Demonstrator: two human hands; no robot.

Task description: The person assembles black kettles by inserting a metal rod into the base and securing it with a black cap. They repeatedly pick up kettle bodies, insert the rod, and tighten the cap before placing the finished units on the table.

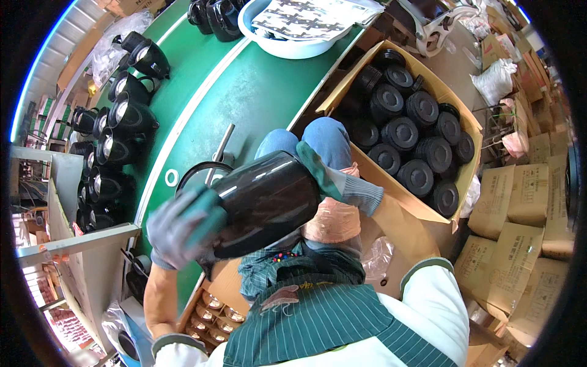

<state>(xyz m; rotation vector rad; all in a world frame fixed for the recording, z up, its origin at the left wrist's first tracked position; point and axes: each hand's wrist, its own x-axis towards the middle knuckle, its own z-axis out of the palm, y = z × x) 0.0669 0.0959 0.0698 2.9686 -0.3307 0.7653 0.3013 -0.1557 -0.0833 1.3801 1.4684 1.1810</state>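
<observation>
Nearest, at the bottom of the frame, a cardboard carton [226, 275] holds rows of shiny, copper-toned round pieces [232, 314]. At the centre, above the wearer's lap, a glossy black jug [269, 199] lies tilted on its side in mid-air. The gloved right hand [321, 171] grasps its right end; the gloved left hand [186, 226] is at its left end, blurred, so I cannot tell whether its fingers are closed. Handling it well likely means steadying the right end firmly while the left hand works, with light pressure to spare the polished surface.

Just beyond, on the green table [244, 85], a metal rod [224, 142] stands near a white ring [172, 177]. Right of centre, an open carton [391, 191] is filled with stacked black round caps [400, 131]. Black jugs [131, 113] crowd the upper left; at the top, a pale blue basin [278, 48] holds patterned cloth [299, 18].
</observation>
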